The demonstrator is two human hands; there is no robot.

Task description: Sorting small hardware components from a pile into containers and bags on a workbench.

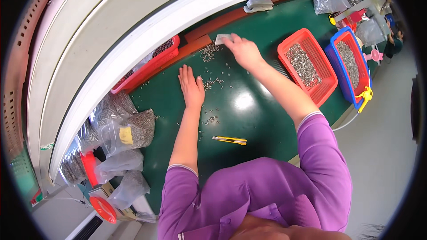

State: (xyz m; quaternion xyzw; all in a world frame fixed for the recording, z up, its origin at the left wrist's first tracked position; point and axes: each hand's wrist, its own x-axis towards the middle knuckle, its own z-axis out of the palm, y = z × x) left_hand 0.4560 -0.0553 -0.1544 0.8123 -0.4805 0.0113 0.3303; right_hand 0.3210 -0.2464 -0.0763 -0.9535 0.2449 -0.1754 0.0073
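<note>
Head view: your left hand (191, 86) lies flat on the green table (249, 120), fingers together, touching small metal pins (212, 82) scattered there. Your right hand (242, 51), farther and to the right, pinches a small clear bag (221, 39) above another pin heap; the red basket (327, 86) of pins sits right.

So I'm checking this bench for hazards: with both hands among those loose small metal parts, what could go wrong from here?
1. The small metal parts lie scattered across the green table; a sweep of the left hand or right hand could scatter them further.
2. The yellow utility knife lies loose near the left forearm; I cannot tell if its blade is out.
</note>
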